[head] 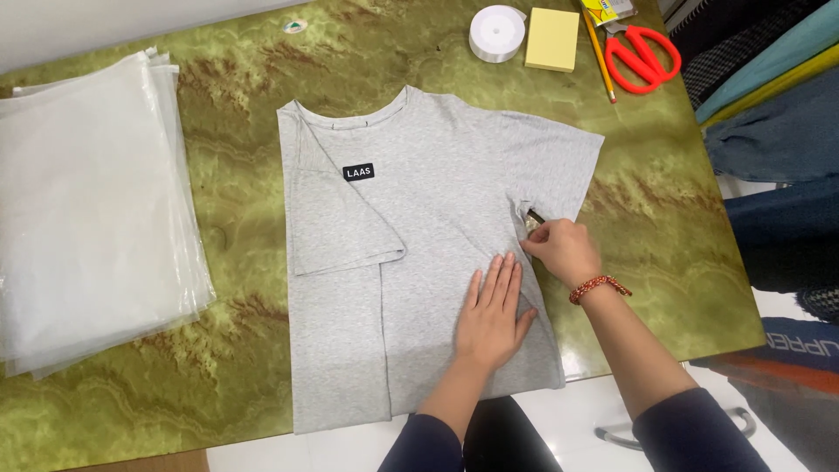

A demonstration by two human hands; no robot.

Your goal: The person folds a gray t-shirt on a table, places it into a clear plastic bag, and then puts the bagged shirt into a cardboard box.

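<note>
Here the grey T-shirt (419, 262) is spread collar-away on the green tabletop (227, 350), its long axis running toward the person. The left hand (489, 319) is pressed flat, fingers extended; the right hand (564, 251), just beside it, is pinched on the armpit seam.

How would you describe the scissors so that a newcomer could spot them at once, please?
Look to the far right corner of the green marbled table, beyond the grey T-shirt. The scissors lie beside a yellow pencil and sticky-note pad; only they have bright red loop handles.
</note>
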